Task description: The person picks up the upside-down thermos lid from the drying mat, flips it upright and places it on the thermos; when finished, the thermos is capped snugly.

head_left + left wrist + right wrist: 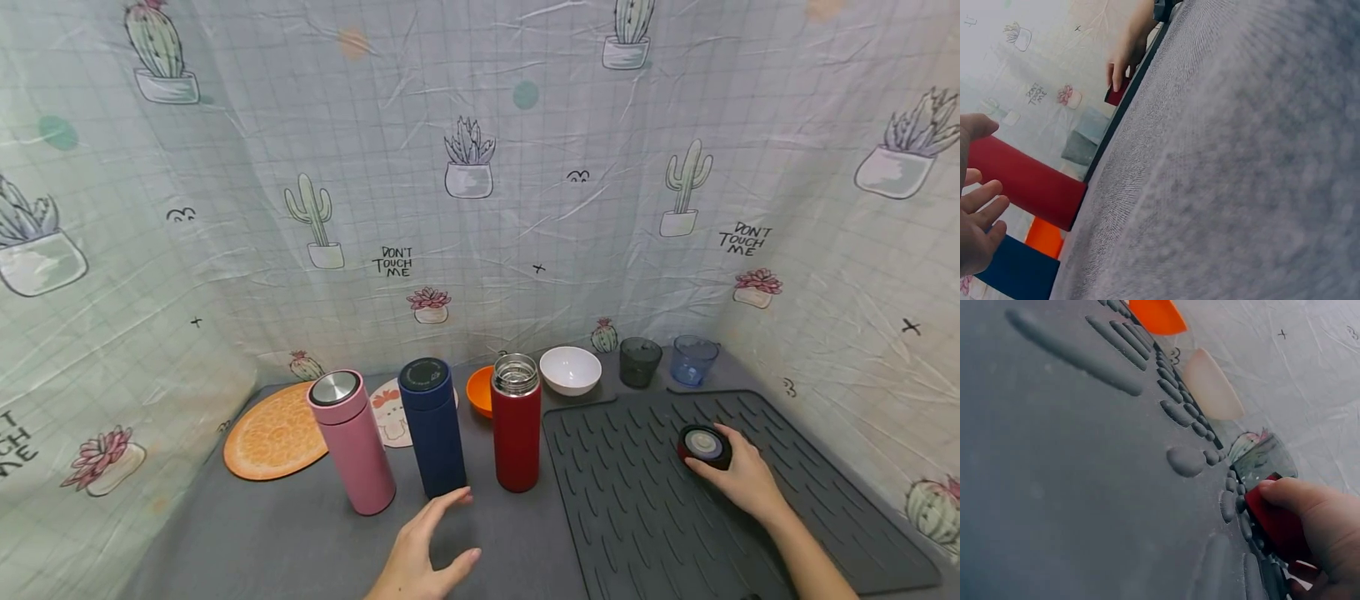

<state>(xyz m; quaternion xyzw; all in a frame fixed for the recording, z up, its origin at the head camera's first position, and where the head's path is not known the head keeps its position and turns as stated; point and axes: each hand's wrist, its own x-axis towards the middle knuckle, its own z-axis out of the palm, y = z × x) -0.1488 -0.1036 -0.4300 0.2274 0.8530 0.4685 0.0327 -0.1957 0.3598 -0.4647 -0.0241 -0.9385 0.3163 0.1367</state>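
Right hand point(738, 477) pinching red lid point(703, 445) on ribbed mat point(637, 500); left hand point(420, 550) spread by blue flask point(432, 427), bowls point(570, 370) behind, cactus cloth point(480, 167) around.

open tabletop point(300, 533) before three flasks point(433, 437), bowls and cups point(640, 361) crowding behind

The right hand point(1322, 531) covers most of the red lid point(1275, 522); the orange bowl point(480, 390) sits partly behind the red flask point(516, 425); the left-wrist view is blurred.
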